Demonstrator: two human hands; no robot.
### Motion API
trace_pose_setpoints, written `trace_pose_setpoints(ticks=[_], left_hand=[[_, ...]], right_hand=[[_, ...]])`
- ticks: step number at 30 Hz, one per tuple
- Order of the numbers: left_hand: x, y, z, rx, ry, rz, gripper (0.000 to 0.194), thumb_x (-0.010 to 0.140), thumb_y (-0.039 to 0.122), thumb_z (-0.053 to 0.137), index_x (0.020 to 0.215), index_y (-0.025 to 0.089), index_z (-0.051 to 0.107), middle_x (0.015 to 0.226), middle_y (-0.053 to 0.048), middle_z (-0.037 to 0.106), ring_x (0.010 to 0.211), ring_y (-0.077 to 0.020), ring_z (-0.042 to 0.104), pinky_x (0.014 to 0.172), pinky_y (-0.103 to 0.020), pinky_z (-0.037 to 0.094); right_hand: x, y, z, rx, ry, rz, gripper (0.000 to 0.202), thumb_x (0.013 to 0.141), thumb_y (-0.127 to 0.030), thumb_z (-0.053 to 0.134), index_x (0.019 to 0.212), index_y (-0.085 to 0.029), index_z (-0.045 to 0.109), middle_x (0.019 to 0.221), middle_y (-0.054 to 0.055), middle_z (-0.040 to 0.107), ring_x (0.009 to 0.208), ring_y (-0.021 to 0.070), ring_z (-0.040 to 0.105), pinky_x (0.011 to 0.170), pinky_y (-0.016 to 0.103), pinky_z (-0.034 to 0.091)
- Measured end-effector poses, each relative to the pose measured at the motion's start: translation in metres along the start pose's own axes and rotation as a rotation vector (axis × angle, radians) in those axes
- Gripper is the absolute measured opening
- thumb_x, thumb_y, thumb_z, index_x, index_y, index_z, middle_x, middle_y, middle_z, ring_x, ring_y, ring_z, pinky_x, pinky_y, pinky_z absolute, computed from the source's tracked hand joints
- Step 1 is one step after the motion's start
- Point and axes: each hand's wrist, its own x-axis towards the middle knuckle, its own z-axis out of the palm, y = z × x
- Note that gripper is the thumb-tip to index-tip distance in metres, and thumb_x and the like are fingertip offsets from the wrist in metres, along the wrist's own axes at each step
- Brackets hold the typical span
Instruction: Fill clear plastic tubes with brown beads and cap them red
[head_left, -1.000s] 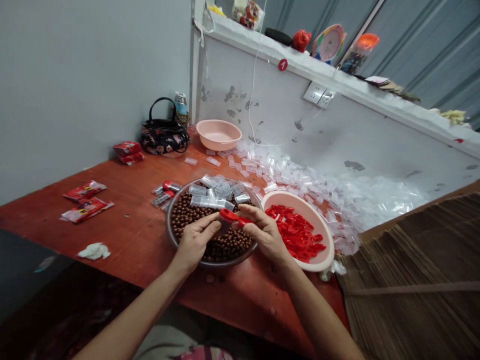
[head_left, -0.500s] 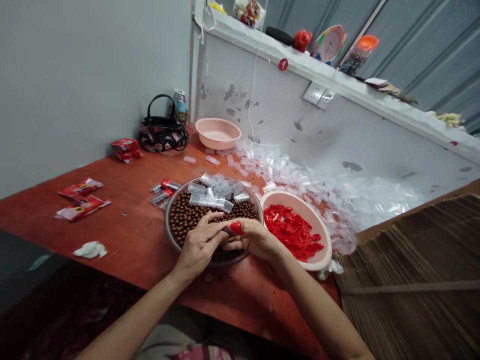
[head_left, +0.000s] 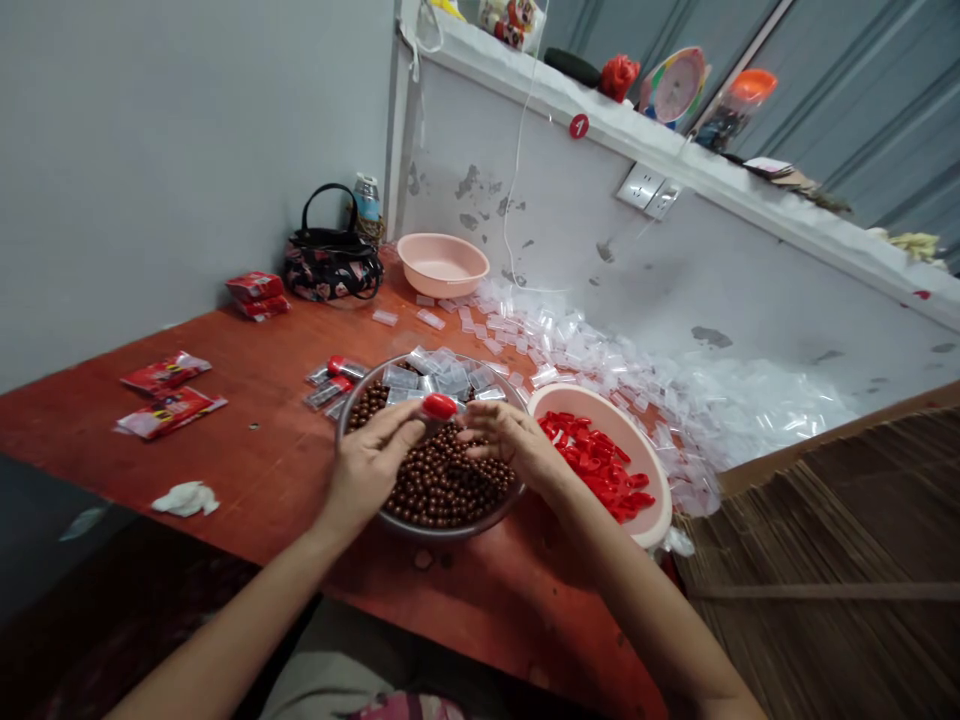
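Red-capped tube (head_left: 436, 408) pinched in my left fingers (head_left: 405, 437), above the bowl (head_left: 450, 533).
My right fingers (head_left: 491, 412), parted, nothing visibly held, lie just right of its cap (head_left: 441, 404); long axis largely hidden.

Red-capped tube (head_left: 438, 407) in left grip (head_left: 369, 462)

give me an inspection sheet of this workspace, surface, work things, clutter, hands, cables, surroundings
Surface: red table, small marks showing
Work things: brown balls in a dark bowl, clear tubes on top; red caps in a pink bowl beside it; loose clear pieces by the wall
Clutter: handbag, red packets, crumpled white scrap
Hands: left hand holds a red-capped tube; right hand close beside it, contact unclear
Cables: white cord hanging along the wall
Surroundings: patchy wall, power sockets, loaded shelf, brown stack
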Motion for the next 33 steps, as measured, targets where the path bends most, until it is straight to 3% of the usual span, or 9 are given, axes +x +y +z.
trace_pose_setpoints(ticks=[4,7,10,15,18,21,28,31,33], left_hand=[[0.045,-0.028,-0.031,0.122,0.217,-0.059,0.036,0.079,0.037,0.053,0.110,0.021,0.060,0.105,-0.003,0.066,0.094,-0.0210,0.061,0.088,-0.035,0.046],[0.070,-0.042,-0.046,0.198,0.281,0.015,0.039,0.080,0.034,0.051,0.116,0.020,0.056,0.112,-0.006,0.063,0.101,-0.0199,0.059,0.091,-0.035,0.044],[0.067,-0.040,-0.046,0.285,0.256,0.093,0.036,0.081,0.032,0.050,0.115,0.020,0.057,0.117,-0.005,0.060,0.109,-0.0194,0.054,0.096,-0.036,0.040],[0.029,-0.021,-0.022,0.314,0.001,0.267,0.029,0.083,0.029,0.048,0.108,0.022,0.060,0.113,-0.003,0.062,0.109,-0.0189,0.053,0.099,-0.036,0.037],[0.016,-0.018,-0.007,0.353,-0.246,0.390,0.030,0.083,0.023,0.046,0.109,0.020,0.060,0.113,-0.004,0.062,0.114,-0.0200,0.048,0.100,-0.039,0.035],[0.013,-0.020,0.001,0.419,-0.364,0.466,0.031,0.083,0.018,0.045,0.110,0.020,0.059,0.114,-0.004,0.061,0.117,-0.0216,0.044,0.101,-0.042,0.034],[0.011,-0.029,0.002,0.449,-0.180,0.528,0.028,0.082,0.020,0.047,0.107,0.023,0.061,0.105,-0.005,0.066,0.106,-0.0214,0.056,0.091,-0.039,0.046],[0.011,-0.033,0.001,0.458,-0.073,0.557,0.028,0.083,0.021,0.048,0.107,0.023,0.061,0.104,-0.005,0.066,0.101,-0.0212,0.059,0.088,-0.037,0.049],[0.011,-0.036,0.001,0.458,-0.035,0.570,0.027,0.082,0.021,0.048,0.106,0.023,0.061,0.103,-0.005,0.067,0.100,-0.0208,0.060,0.087,-0.037,0.050]], right_hand=[[0.022,0.002,-0.021,-0.692,0.170,-0.147,0.033,0.076,-0.036,0.058,0.103,-0.019,0.056,0.100,0.006,0.063,0.089,0.0172,0.059,0.082,0.034,0.045],[0.036,0.010,-0.019,-1.219,0.136,-0.148,0.036,0.076,-0.031,0.057,0.110,-0.019,0.054,0.106,0.009,0.061,0.097,0.0230,0.056,0.084,0.039,0.043],[0.046,0.015,-0.009,-1.528,0.099,-0.107,0.041,0.076,-0.033,0.056,0.115,-0.019,0.050,0.109,0.012,0.059,0.101,0.0275,0.054,0.080,0.041,0.043],[0.047,0.018,-0.011,-1.582,0.112,-0.060,0.035,0.077,-0.028,0.053,0.112,-0.022,0.051,0.106,0.008,0.060,0.095,0.0229,0.056,0.075,0.034,0.043],[0.037,0.016,-0.025,-1.414,0.144,-0.067,0.025,0.076,-0.027,0.056,0.100,-0.020,0.058,0.094,0.005,0.063,0.085,0.0194,0.058,0.072,0.029,0.043],[0.021,0.011,-0.037,-1.255,0.127,-0.146,0.018,0.080,-0.026,0.053,0.096,-0.020,0.059,0.086,0.002,0.064,0.080,0.0171,0.058,0.070,0.027,0.043],[0.015,0.022,-0.031,-1.797,-0.022,-0.343,0.013,0.079,-0.012,0.048,0.078,-0.015,0.061,0.080,0.010,0.063,0.083,0.0218,0.055,0.073,0.031,0.042],[0.028,0.037,-0.019,-1.755,-0.240,-0.295,0.013,0.078,-0.013,0.047,0.077,-0.014,0.060,0.079,0.009,0.064,0.077,0.0199,0.056,0.066,0.027,0.042],[0.034,0.044,-0.013,-1.590,-0.267,-0.236,0.014,0.071,-0.011,0.051,0.080,-0.015,0.061,0.080,0.006,0.065,0.077,0.0186,0.057,0.067,0.025,0.042]])
